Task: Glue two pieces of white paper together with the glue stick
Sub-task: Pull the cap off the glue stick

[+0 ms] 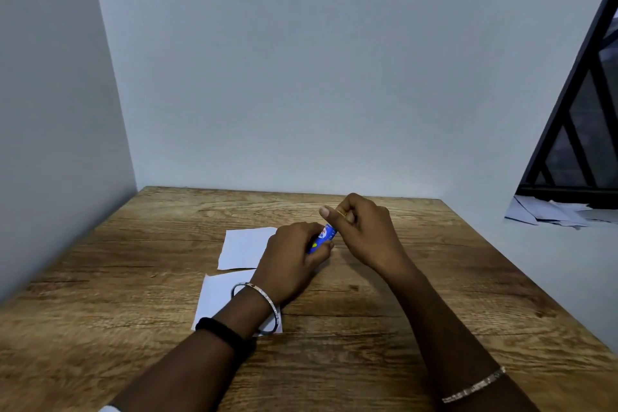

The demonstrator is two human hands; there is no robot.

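Both hands meet on the blue glue stick [321,238], which is held in the air just above the wooden surface [434,278] and tilted, its upper end toward the far wall. The left hand [291,261] is wrapped around the lower barrel, and the right hand [364,231] closes its grip on the upper end, thumb raised over the top; the cap itself is hidden under those fingers, so whether it is on or off cannot be told. The step in hand looks like uncapping or twisting the stick ready for use.

To do it well, the left hand should keep the barrel from turning while the right pulls straight along the stick's axis, not sideways, so the glue core does not smear or snap. Only a short length of glue should be wound out, then the cap parked clear of the sheets.

Taking the glue stick as landmark: the far white paper piece [244,247] lies flat just to its left, partly behind the left hand. The near white paper piece [217,298] lies left of and nearer the person than the stick, under the left wrist with its metal bangle [267,301]. The two sheets lie close together, edges nearly touching, neither yet glued as far as can be judged
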